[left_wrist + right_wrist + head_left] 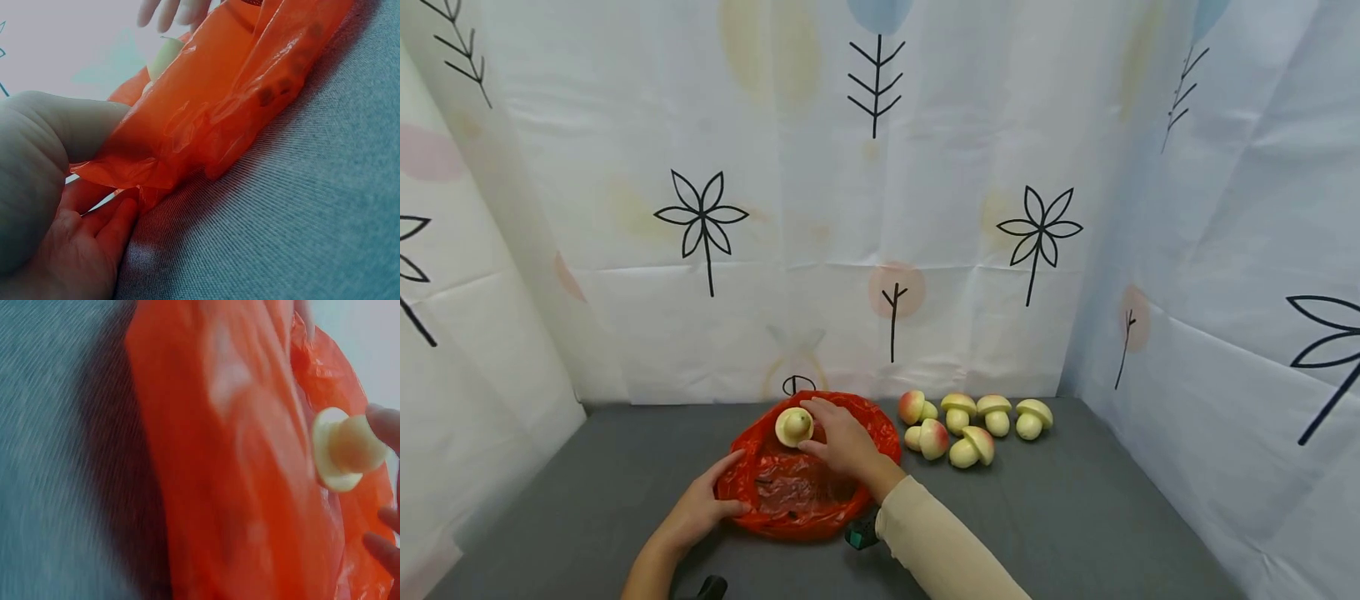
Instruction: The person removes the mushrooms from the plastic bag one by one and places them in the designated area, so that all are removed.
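A red plastic bag lies with its mouth spread wide on the grey table. My left hand pinches its left rim; in the left wrist view the thumb is on the inner side and the fingers are outside. Over the bag's mouth reaches my right hand, its fingers spread. Beside those fingertips is a pale yellow mushroom, stem up and cap down. One fingertip overlaps the stem of this mushroom in the right wrist view, while the other fingers stand apart from it.
Several more pale mushrooms, some with reddish caps, lie in two loose rows right of the bag. Patterned white cloth walls the grey table at the back and sides. A dark device with a green patch sits at my right wrist.
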`<action>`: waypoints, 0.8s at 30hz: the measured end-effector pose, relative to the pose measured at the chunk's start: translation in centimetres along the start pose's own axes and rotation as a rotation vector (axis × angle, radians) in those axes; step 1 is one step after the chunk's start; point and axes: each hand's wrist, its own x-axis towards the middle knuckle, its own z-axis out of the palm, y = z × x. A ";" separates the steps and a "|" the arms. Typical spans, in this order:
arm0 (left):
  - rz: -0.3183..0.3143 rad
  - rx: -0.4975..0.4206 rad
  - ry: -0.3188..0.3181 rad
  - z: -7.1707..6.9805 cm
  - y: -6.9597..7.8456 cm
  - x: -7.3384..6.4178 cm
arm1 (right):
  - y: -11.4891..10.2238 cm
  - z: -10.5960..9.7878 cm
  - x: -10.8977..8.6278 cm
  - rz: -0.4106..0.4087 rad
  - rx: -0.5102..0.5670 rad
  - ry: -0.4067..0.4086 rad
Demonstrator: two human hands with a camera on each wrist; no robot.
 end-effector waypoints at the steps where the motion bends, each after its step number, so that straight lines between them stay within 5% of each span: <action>1: -0.003 0.003 0.001 0.0 0.0 0.0 | -0.2 0.1 0.1 0.001 0.002 -0.026; 12: -0.006 0.007 0.001 0.1 0.4 -0.3 | -1.1 1.3 0.0 0.007 -0.043 -0.125; 24: -0.003 0.008 0.007 0.1 0.2 -0.2 | -0.8 1.5 -0.5 0.003 0.068 0.014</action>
